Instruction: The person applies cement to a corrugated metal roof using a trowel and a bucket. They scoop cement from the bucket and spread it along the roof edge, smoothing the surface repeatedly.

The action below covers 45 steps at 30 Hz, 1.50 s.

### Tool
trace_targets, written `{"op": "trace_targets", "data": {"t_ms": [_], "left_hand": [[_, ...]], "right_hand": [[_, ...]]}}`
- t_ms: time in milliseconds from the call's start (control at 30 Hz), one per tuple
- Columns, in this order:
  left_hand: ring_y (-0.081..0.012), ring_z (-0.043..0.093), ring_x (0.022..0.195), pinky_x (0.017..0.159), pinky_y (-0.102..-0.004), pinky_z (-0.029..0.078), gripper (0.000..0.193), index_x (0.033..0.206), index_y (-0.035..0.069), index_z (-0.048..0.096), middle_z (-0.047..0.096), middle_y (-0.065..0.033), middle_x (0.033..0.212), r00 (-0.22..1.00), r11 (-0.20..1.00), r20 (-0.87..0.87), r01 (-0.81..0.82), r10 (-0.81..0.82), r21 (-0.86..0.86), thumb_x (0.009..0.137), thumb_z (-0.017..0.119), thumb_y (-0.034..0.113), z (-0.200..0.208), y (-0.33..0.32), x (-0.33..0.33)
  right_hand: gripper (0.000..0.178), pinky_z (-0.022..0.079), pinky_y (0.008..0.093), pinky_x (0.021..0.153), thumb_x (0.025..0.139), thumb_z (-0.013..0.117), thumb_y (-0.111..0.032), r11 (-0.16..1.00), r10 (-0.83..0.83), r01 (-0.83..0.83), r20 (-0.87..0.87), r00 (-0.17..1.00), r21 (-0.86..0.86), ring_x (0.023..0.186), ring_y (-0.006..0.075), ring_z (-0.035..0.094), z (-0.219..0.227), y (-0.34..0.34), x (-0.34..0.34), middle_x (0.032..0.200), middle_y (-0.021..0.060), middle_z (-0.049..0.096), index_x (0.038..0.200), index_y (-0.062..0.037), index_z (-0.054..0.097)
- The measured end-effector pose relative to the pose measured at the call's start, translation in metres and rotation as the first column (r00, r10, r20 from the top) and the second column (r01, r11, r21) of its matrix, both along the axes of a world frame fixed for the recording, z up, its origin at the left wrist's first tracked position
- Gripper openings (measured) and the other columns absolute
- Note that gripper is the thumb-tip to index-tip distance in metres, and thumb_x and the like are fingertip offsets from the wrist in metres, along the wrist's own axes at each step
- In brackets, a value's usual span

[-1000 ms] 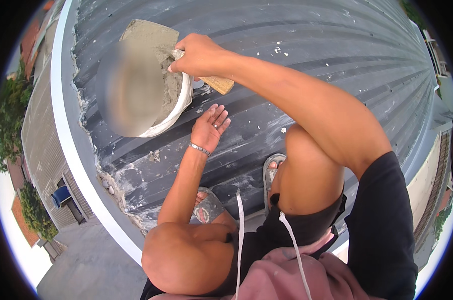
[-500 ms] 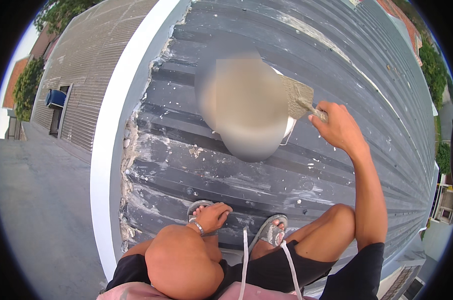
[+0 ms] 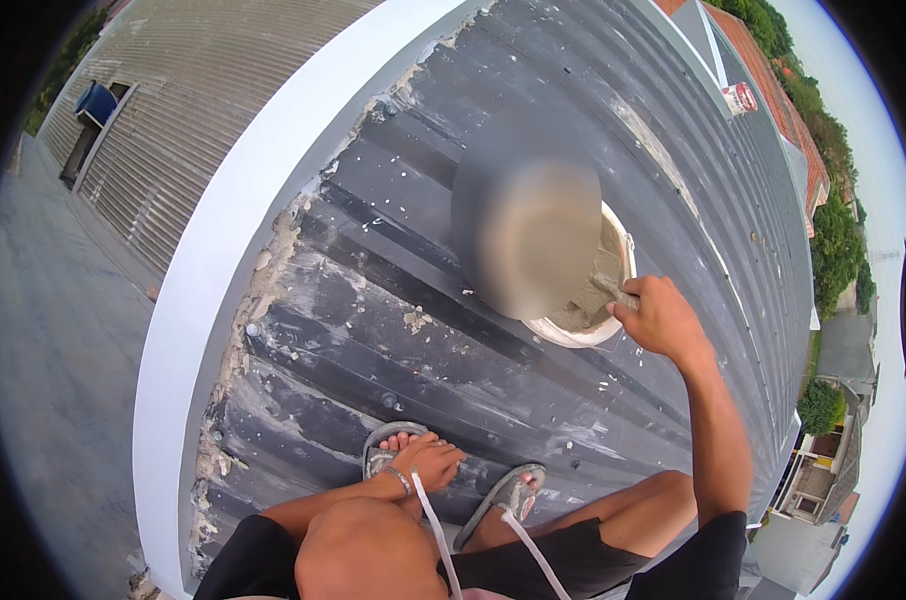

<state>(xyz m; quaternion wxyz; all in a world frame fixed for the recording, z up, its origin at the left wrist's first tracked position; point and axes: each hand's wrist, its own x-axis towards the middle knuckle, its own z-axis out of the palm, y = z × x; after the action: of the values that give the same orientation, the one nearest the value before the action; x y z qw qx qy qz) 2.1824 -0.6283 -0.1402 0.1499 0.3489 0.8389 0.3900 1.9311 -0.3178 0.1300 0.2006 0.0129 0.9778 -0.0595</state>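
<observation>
My right hand is closed around the handle of a mortar-caked trowel. The trowel's blade dips into grey mortar inside a round white bucket on the metal roof. A blurred patch covers the left part of the bucket and the roof behind it. My left hand hangs low over my left sandal, fingers loosely stretched with nothing visible in them, and a bracelet sits on its wrist.
The dark ribbed roof has crumbs of dried mortar on it. A white parapet with a rough mortar seam curves along the left. A small red-and-white can stands at the far right. My right sandal is planted on the ribs.
The trowel has come down from above the bucket's right side into the mortar. My view has turned, so the bucket appears farther right. The left hand stays by the left foot.
</observation>
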Motion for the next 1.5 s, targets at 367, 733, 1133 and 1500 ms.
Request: {"op": "trace_targets", "data": {"t_ms": [367, 733, 1133, 1500], "left_hand": [[-0.0265, 0.070, 0.090, 0.091, -0.0405, 0.050, 0.020, 0.107, 0.009, 0.075, 0.077, -0.0099, 0.100, 0.993, 0.991, 0.115, -0.032, 0.017, 0.130, 0.090, 0.068, 0.018, 0.003, 0.002, -0.007], [-0.0200, 0.069, 0.093, 0.082, -0.0360, 0.054, 0.014, 0.090, 0.001, 0.070, 0.075, -0.0127, 0.101, 0.687, 0.791, 0.722, -0.486, 0.082, 0.372, 0.091, 0.059, 0.010, 0.137, -0.177, -0.154], [-0.0292, 0.070, 0.096, 0.088, -0.0404, 0.054, 0.020, 0.110, 0.000, 0.070, 0.073, -0.0144, 0.104, 0.193, 0.237, -0.456, -0.971, 0.869, 0.042, 0.100, 0.059, 0.014, 0.128, -0.344, -0.224], [-0.0405, 0.068, 0.102, 0.090, -0.0463, 0.053, 0.028, 0.114, 0.000, 0.068, 0.071, -0.0208, 0.110, 0.277, 0.276, -0.452, -0.959, 0.848, -0.070, 0.102, 0.057, 0.023, 0.127, -0.342, -0.223]], "right_hand": [[0.027, 0.045, 0.0299, 0.050, 0.097, 0.072, -0.025, 0.600, -0.446, 0.547, 0.324, 0.834, -0.584, 0.056, 0.0116, 0.056, -0.024, 0.026, 0.044, 0.070, 0.0024, 0.060, 0.092, 0.0015, 0.069], [0.020, 0.054, 0.0308, 0.055, 0.102, 0.059, -0.009, -0.153, -0.436, 0.464, 0.481, 0.760, -0.873, 0.067, 0.0159, 0.062, -0.085, -0.162, 0.130, 0.090, 0.0109, 0.063, 0.119, 0.0015, 0.056], [0.026, 0.051, 0.0276, 0.056, 0.101, 0.069, -0.012, -0.198, -0.579, 0.395, 0.433, 0.691, -0.897, 0.070, 0.0104, 0.060, -0.184, -0.354, 0.128, 0.091, 0.0075, 0.059, 0.115, 0.0004, 0.052], [0.032, 0.050, 0.0326, 0.052, 0.107, 0.042, -0.029, -0.381, -0.312, 0.592, 0.701, 0.641, -0.711, 0.058, 0.0155, 0.057, -0.187, -0.325, 0.115, 0.080, 0.0077, 0.055, 0.116, -0.0022, 0.056]]}}
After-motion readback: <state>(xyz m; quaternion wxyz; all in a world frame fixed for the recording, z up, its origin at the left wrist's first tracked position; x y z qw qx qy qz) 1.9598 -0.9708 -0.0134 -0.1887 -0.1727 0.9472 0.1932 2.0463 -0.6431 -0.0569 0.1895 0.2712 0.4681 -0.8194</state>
